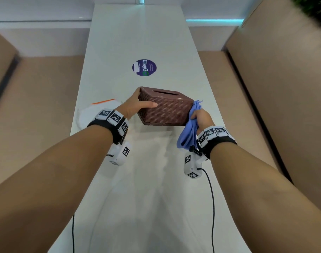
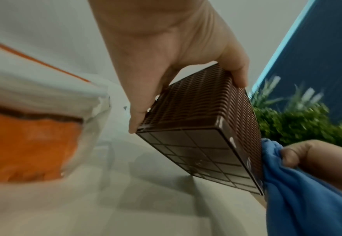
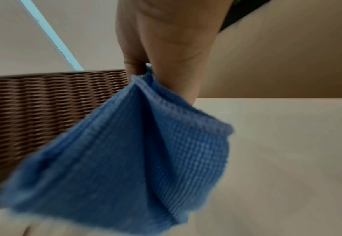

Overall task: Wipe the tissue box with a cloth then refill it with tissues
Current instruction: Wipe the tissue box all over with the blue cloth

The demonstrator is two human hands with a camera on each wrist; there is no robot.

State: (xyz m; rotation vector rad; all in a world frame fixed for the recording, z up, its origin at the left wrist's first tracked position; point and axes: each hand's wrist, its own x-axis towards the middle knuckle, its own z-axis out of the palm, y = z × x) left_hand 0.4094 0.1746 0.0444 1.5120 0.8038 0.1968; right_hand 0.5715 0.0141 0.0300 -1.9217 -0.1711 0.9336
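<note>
Over the middle of the white table (image 1: 119,42) I see the brown tissue box (image 1: 167,110) lifted and tilted, slot up and leaning toward 12 o'clock, long axis running 9 to 3. My left hand (image 1: 136,106) grasps its 9 o'clock end; my right hand (image 1: 201,118) clenches a blue cloth (image 1: 189,132) against the 3 o'clock end. Only the left wrist view shows the box's gridded underside and an orange tissue pack (image 2: 30,143) at 9 o'clock.

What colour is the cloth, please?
Blue, with a fine waffle weave; the cloth shows best in the right wrist view.
</note>
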